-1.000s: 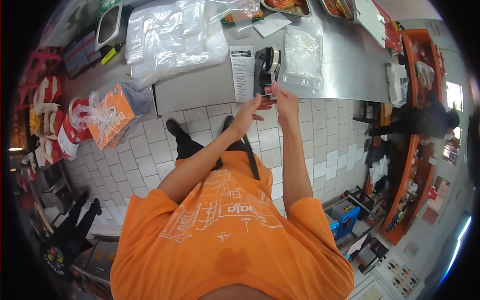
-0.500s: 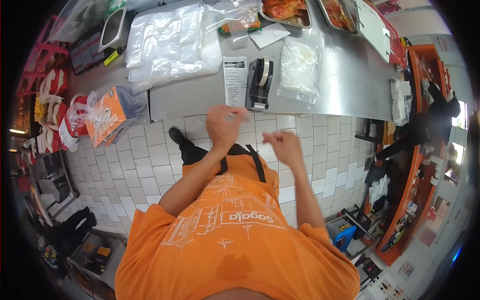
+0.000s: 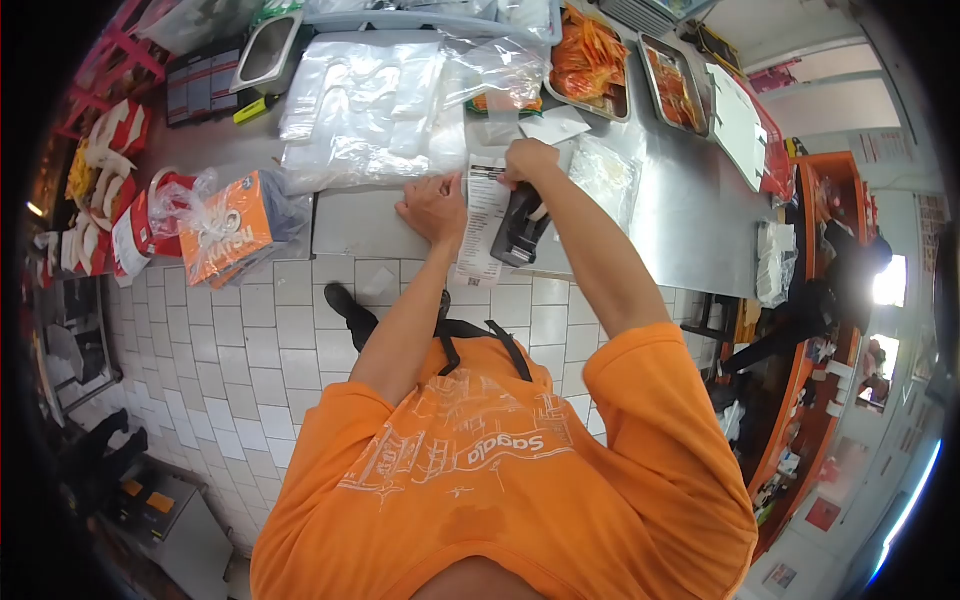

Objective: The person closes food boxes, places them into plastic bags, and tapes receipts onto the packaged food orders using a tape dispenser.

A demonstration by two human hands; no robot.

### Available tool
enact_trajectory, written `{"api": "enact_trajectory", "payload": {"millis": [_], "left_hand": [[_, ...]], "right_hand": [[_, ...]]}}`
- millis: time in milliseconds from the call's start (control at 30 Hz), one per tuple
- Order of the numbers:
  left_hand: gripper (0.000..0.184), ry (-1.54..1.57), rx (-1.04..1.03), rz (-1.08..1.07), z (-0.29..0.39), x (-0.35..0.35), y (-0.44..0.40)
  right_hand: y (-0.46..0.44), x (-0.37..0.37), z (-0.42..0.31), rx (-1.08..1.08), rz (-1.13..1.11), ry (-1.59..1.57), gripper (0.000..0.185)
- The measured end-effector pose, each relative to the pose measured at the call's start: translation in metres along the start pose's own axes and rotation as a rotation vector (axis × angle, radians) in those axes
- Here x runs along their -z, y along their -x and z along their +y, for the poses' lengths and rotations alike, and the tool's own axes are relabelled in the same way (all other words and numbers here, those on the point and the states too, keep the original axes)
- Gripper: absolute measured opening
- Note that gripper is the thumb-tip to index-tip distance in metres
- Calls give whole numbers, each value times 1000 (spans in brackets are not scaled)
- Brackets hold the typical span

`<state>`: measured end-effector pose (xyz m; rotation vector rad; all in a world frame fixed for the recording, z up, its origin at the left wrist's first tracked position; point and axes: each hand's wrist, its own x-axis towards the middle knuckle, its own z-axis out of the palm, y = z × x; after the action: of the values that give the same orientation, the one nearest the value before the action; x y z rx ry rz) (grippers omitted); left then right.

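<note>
A long printed receipt [image 3: 483, 222] lies at the front of the metal table, its lower end over the edge. My right hand [image 3: 531, 162] is closed at the receipt's upper right corner; whatever its fingertips hold is hidden. Just left of the receipt, my left hand [image 3: 434, 208] has its fingers bent towards the strip, with the fingertips hard to make out. A black tape dispenser [image 3: 521, 232] stands to the right of the receipt, below my right wrist. Behind my right forearm lies a clear bag with white contents [image 3: 602, 180].
Clear plastic bags [image 3: 360, 110] are stacked at the left, near an orange box [image 3: 228, 228] in plastic. Trays of reddish food [image 3: 590, 62] and a red basket [image 3: 775, 160] stand at the back right. People in dark clothes are at both sides.
Both hands have moved from below the table edge up onto the table, the right one to the receipt's top. The dispenser now stands tilted differently, partly behind my right forearm.
</note>
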<state>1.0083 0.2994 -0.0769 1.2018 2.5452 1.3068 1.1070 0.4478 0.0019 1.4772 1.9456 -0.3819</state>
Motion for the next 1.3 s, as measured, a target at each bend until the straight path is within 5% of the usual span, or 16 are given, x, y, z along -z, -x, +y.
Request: {"api": "enact_trajectory", "payload": {"millis": [167,267,433,533,600,700,733,767,800,833,867,900,967,1000,1067,1300], "left_hand": [[13,346,51,172,-6,85,-14],[12,429,80,245,-28,173,-15],[10,265,234,460,-99,297,-57],[15,-148,60,485,-172,315,-111],[20,-483,-105,467,-206,310,-121],[38,84,-11,263,-229,308,-138],[52,344,297,157,-225,316,-143],[67,599,609,45,-225,319,-144],[67,614,610,35,-236,321,-144],[76,776,722,-223,-256,324,-146],[86,929,813,-492,-271,327,-154],[86,941,789,-513,-274,328,-160],[92,937,642,-558,-276,327,-157],[90,989,651,-579,-286,326,-151],[85,1108,643,-621,-300,325,-146],[77,1164,622,-906,-200,315,-135]], "right_hand": [[76,10,-2,584,318,-362,26],[153,39,-59,802,174,-800,32],[179,47,-211,1141,231,-890,26],[156,46,-301,1070,290,-781,31],[144,40,-337,685,483,-350,39],[146,58,-321,622,486,-170,47],[140,59,-307,600,483,-164,47],[131,58,-291,575,322,-301,49],[125,55,-285,548,166,-441,52],[115,35,-287,537,178,-436,52],[96,-1,-285,604,170,-857,59],[76,-30,-281,660,168,-1285,68],[60,-74,-311,748,13,-1477,84],[91,-62,-316,845,226,-1192,88],[128,-44,-323,873,133,-1487,89],[188,-86,-245,430,404,-1558,95]]}}
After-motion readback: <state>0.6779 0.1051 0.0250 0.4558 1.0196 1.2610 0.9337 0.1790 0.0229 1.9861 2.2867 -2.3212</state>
